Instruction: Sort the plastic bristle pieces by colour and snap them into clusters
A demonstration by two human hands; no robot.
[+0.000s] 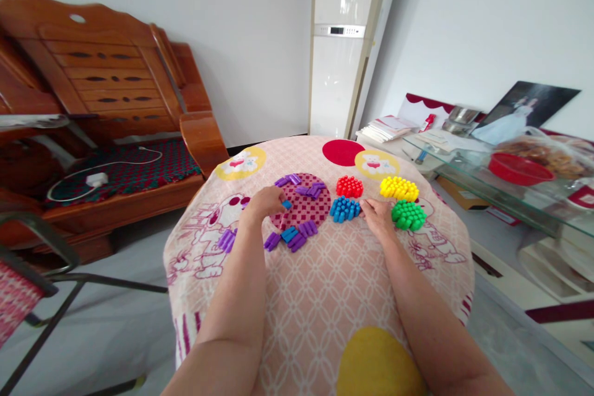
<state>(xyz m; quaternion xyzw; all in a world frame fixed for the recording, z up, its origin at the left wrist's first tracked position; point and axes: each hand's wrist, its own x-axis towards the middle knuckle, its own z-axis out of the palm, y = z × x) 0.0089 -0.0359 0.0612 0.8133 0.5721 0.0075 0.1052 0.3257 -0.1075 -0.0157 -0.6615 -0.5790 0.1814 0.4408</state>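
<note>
My left hand (pixel 269 203) is over the left part of the round table, its fingertips pinched on a small blue piece (pixel 286 205). Around it lie several purple pieces (pixel 308 229) in small groups, with another blue piece (pixel 289 234) among them. My right hand (pixel 377 215) rests with bent fingers at the right edge of a standing blue cluster (pixel 344 210); whether its fingertips hold a piece is too small to tell. Close by stand a red cluster (pixel 349 186), a yellow cluster (pixel 399 189) and a green cluster (pixel 408 215).
A patterned pink cloth (pixel 325 297) covers the table. To the left stand a wooden bench (pixel 106 74) and a metal-framed chair (pixel 18 297). On the right, a glass shelf (pixel 468 167) carries a red bowl (pixel 520 169), papers and a photo. A white cabinet-like unit (pixel 337 74) stands behind.
</note>
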